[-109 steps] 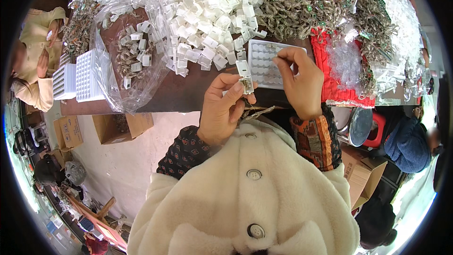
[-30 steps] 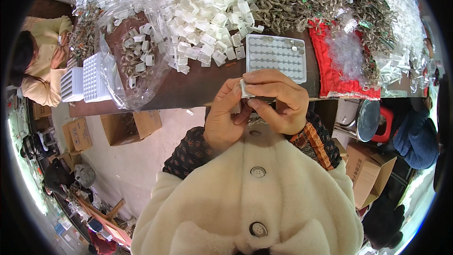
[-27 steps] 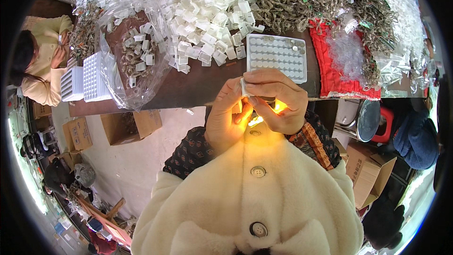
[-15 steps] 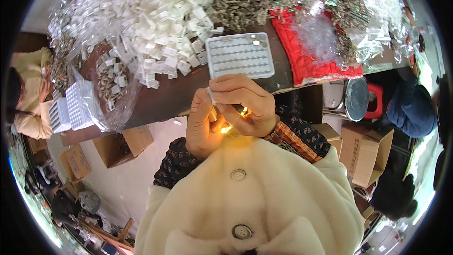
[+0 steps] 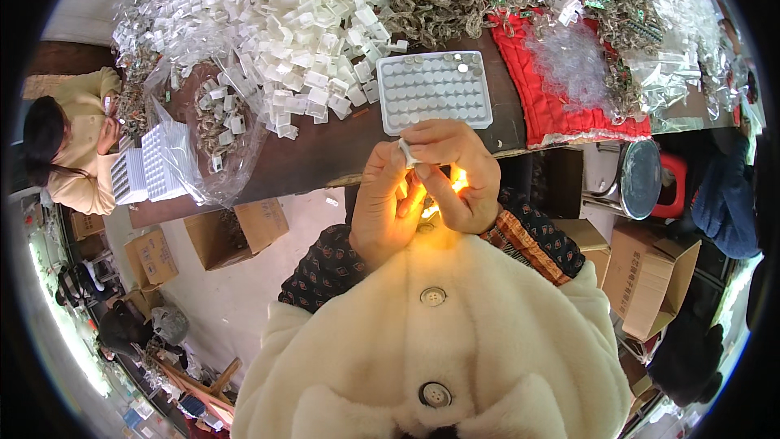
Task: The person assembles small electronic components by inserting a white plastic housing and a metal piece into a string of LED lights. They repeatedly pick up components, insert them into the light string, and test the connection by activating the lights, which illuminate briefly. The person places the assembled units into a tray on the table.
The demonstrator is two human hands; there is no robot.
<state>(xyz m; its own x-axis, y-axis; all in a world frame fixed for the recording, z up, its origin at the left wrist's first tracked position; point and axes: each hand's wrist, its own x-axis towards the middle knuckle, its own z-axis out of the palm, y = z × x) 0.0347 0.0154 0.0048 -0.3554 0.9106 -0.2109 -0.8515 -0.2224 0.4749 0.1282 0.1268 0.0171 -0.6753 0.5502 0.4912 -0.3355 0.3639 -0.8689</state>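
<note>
My left hand (image 5: pixel 380 207) and my right hand (image 5: pixel 470 167) meet in front of my chest, near the table's front edge. Between their fingertips they pinch a small white plastic case (image 5: pixel 407 153). Below it, warm yellow string lights (image 5: pixel 431 210) glow between my palms; their wire is mostly hidden by the fingers. Just beyond my hands lies a white plastic tray (image 5: pixel 485 118) with rows of round wells. Several flat silvery discs, like coin cells, sit along its far edge. Left of the tray rises a heap of small white plastic cases (image 5: pixel 305 41).
Tangled wire bundles (image 5: pixel 447 4) cover the far table. A red cloth (image 5: pixel 512 57) bears clear plastic strands. White trays (image 5: pixel 162 158) and a plastic bag (image 5: pixel 236 183) lie at left, by a co-worker (image 5: pixel 77 130). Cardboard boxes (image 5: pixel 650 276) and a stool (image 5: pixel 640 179) stand below.
The whole view has shifted, so the table and tray appear further right. My hands stay together around the white case, turned slightly, and the lights show more brightly.
</note>
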